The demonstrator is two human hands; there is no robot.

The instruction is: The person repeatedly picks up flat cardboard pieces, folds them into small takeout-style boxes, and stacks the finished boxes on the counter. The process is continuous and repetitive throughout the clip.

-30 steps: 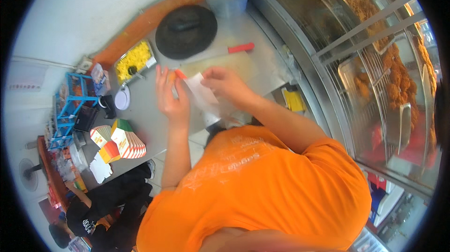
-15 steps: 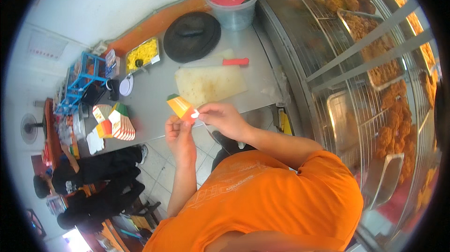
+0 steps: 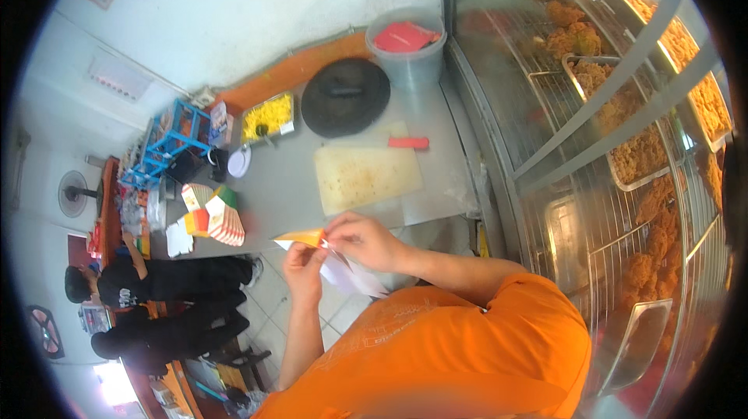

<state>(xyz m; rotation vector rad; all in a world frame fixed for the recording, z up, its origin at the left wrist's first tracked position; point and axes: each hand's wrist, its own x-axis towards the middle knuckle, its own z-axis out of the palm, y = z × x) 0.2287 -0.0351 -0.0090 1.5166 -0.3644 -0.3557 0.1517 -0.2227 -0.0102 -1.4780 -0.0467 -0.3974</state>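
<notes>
In front of my chest, past the table's near edge, both hands hold a small cardboard food carton with an orange outside. It is tilted on its side, and pale white flaps hang beneath my fingers. My left hand pinches it from the left and below. From the other side, my right hand grips its right end between thumb and fingers. The fingertips partly cover the fold. Left of my hands, more cartons in orange, green and red-striped patterns sit bunched together at the table's edge.
A white cutting board lies ahead, beside a red-handled knife. Behind are a black round lid, a plastic bucket and a tray of yellow food. A glass cabinet with fried chicken stands right; people in black are left.
The carton has turned from upright to lying sideways, and its white flaps now show below my hands. My hands have stayed close together. The whole view has shifted slightly.
</notes>
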